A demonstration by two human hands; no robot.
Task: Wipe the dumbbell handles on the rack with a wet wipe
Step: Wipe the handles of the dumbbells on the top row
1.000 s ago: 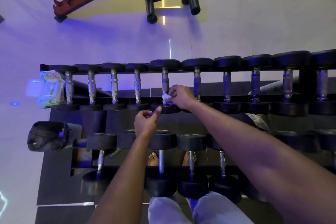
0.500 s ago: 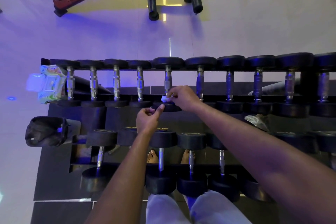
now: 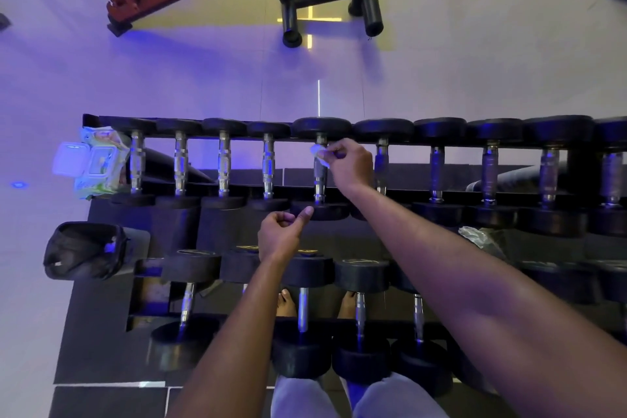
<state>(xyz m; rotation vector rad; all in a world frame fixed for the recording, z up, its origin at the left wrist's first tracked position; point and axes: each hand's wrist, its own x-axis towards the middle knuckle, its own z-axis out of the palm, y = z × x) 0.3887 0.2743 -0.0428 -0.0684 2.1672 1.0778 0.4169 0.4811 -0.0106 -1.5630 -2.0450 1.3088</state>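
Right hand (image 3: 351, 164) is up on the top row of the rack (image 3: 101, 120), fingers pinching the wipe (image 3: 319, 154) against the fifth handle (image 3: 320, 173) from the left, right at its far end under the far weight head. Grip is clamped on wipe and bar together. Left hand (image 3: 280, 236) sits lower, fingers curled on nothing, thumb stretched out and touching the near head of that same dumbbell, steadying it by the look of it.

How far along? Hard to call: no handle shows a clear wet sheen, so I can't say which are done. At best this is mid-row, with the five handles to the right and the whole lower row likely waiting.

The handle runs away from the person, long axis near to far, heads at each end. Wipe pack (image 3: 98, 161) sits at the rack's left end.
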